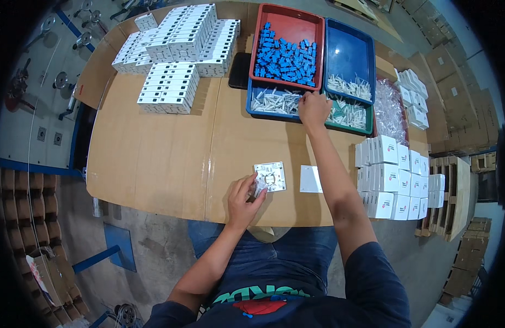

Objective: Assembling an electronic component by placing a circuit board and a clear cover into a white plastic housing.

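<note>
Reaching with right hand [315,111] to white pieces [277,101] in blue tray [270,115].
Pinching crumpled clear plastic [260,189] with left hand [242,203], at lower left edge of square white plate [274,170] lying on cardboard tabletop [154,158]. Cannot tell right hand's grip from above.

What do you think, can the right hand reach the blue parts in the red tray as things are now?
Probably yes. The right hand is just short of the near rim of the red tray, the tray is open on top, and nothing visible covers the blue parts inside.
</note>
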Motion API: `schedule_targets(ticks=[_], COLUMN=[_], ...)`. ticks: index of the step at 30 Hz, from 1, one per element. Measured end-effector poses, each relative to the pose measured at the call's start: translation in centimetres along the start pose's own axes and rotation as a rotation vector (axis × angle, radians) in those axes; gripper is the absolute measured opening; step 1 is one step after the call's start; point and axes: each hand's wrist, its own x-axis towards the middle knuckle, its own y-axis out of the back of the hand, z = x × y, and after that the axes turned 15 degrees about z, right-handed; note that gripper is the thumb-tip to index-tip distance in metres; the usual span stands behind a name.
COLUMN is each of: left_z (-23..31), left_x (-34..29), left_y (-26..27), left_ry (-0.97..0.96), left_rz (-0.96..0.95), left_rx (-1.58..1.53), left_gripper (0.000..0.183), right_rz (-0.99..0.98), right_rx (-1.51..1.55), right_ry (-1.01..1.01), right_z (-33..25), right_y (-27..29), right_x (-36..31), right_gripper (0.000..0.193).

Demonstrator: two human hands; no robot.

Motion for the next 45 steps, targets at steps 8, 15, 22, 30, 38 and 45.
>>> schedule_targets(ticks=[8, 15, 22, 30, 38, 45], left_z=[-0.4, 0.7, 0.7, 1.2, 1.6, 1.7], left_x=[-0.5, 1.0, 0.6, 0.1, -0.4, -1.8], left_y=[-0.4, 0.1, 0.1, 0.7, 0.6, 0.0], left_ry=[0.131, -0.013, -0.142, -0.204, -0.284, -0.217], left_rz=[0.04, 0.033, 0.002, -0.052, -0.107, -0.109], left_rx=[-0.01, -0.013, 0.013, 0.011, -0.022, -0.08], left_gripper=[0.055, 0.047, 0.052, 0.054, 0.053, 0.052], right_rz=[-0.159, -0.522, -0.766, -0.618, -0.609, -0.613], right_rx=[0.09, 1.077, 1.134, 1.102, 1.065, 1.113], right_ry=[-0.231, -0.51, -0.671, -0.54, -0.519, -0.449], right_z=[0.5, -0.9, -3.5, -4.2, -4.1, -4.2], right_y=[0.9, 11.5, 18.6, 19.6, 19.7, 19.0], right_x=[0.9, -7.7, -14.8, -15.6, -16.6, -17.8], right_gripper=[0.016, 0.008, 0.009, 0.014, 0.015, 0.016])
